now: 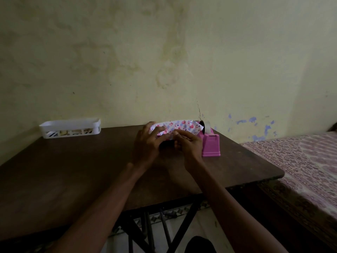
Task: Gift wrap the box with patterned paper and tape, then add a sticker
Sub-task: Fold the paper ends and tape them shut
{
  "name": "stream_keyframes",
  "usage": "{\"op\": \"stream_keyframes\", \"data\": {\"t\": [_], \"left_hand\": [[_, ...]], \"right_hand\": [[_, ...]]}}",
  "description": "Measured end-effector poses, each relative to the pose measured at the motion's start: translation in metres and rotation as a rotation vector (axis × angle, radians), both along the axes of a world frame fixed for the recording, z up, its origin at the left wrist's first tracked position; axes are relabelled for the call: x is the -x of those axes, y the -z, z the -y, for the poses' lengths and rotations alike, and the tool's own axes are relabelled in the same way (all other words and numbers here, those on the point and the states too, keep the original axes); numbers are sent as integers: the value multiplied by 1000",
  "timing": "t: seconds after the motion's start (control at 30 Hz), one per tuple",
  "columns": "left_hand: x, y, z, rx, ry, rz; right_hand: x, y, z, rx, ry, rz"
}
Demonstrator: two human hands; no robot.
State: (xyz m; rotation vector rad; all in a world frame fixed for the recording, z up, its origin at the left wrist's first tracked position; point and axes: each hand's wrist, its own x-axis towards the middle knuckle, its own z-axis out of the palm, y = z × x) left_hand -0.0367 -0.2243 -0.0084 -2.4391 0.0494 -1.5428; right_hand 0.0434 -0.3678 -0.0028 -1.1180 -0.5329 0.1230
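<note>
Holding heart-print paper (175, 127) in both grips, left hand (147, 143), right hand (189, 143); dark wooden worktop (73, 170), pink tape dispenser (210, 143), white basket (70, 127); stained yellow wall (127, 61), patterned bed (300, 161)

Both forearms bare — no sleeves, rings or watch.

The tabletop (73, 170) is showing dark, matt wood. The heart-printed paper (179, 127) is looking thin and creased. The tape dispenser (210, 145) and white basket (70, 127) are appearing as smooth plastic. A printed cloth is covering the bed (300, 161); the wall (145, 61) is looking rough and stained.
</note>
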Motion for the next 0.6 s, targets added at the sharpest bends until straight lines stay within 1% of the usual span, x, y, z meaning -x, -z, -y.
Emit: {"op": "stream_keyframes", "data": {"t": [0.37, 0.6], "left_hand": [[2, 0, 1, 14, -5, -18], [5, -2, 4, 12, -3, -54]], "right_hand": [[-1, 6, -6, -24, 42, 4], [-6, 5, -9, 26, 114, 73]]}}
